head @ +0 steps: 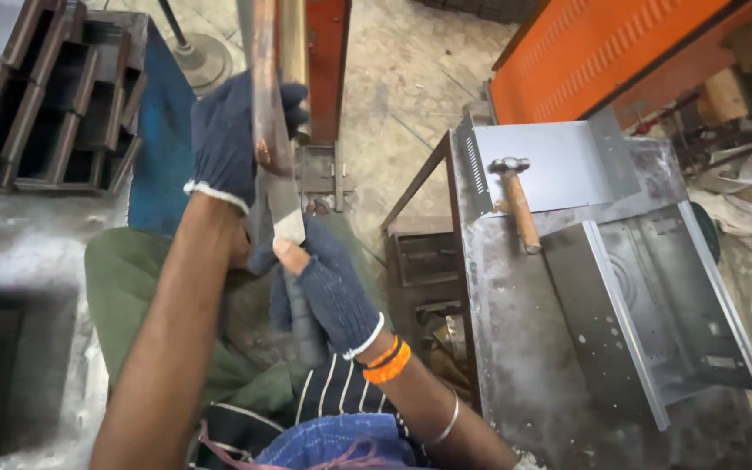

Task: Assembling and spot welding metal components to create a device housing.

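Note:
My left hand [226, 139], in a dark blue knit glove, is closed around a long rusty metal lever [265, 78] that rises out of the top of the view. Just below it my right hand [328, 287], also gloved and with orange bangles at the wrist, pinches a small pale piece of sheet metal [287, 224] against the foot of the lever's machine [317, 170]. One bare fingertip pokes out of the right glove and touches the piece. My green-clad lap lies under both hands.
To the right stands a grey metal table [515, 348] with a wooden-handled hammer [518, 204], a flat steel sheet [550, 161] and a bent steel panel [654, 305]. An orange machine body [602, 52] is behind it. Stacked dark metal channels [45, 104] sit at upper left.

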